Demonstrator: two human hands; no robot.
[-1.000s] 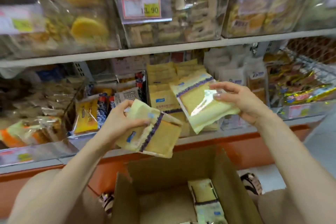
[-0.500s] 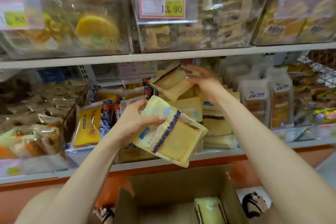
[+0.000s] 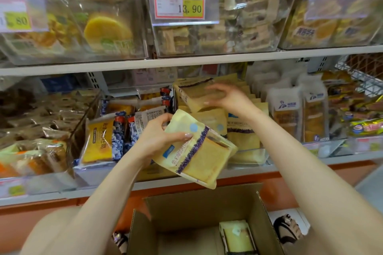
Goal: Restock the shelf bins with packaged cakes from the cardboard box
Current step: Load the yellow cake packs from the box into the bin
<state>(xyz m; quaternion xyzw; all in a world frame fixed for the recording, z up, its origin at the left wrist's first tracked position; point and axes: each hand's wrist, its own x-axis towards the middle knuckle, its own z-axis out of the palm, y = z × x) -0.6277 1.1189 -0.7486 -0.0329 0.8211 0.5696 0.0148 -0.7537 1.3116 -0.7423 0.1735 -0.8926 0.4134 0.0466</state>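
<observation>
Cake packet (image 3: 199,151), gripped by left hand (image 3: 159,136): glossy plastic film printed pale yellow, with a clear window at the end away from the grip.
Second cake packet (image 3: 194,97), pinched by right hand (image 3: 228,97): same film, blurred.
Cardboard box (image 3: 207,209), below both grips: matt brown card.
Shelf bin (image 3: 248,155), behind the left grip: clear glossy plastic.
Price tag (image 3: 179,3), above the grips: paper in a shiny clear sleeve.
Shelf edge (image 3: 207,60): smooth, white-painted metal.

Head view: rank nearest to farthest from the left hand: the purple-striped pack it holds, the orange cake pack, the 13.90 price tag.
1. Purple-striped pack: gripped in the left hand.
2. Orange cake pack: beside it, to the left.
3. 13.90 price tag: high above.
</observation>
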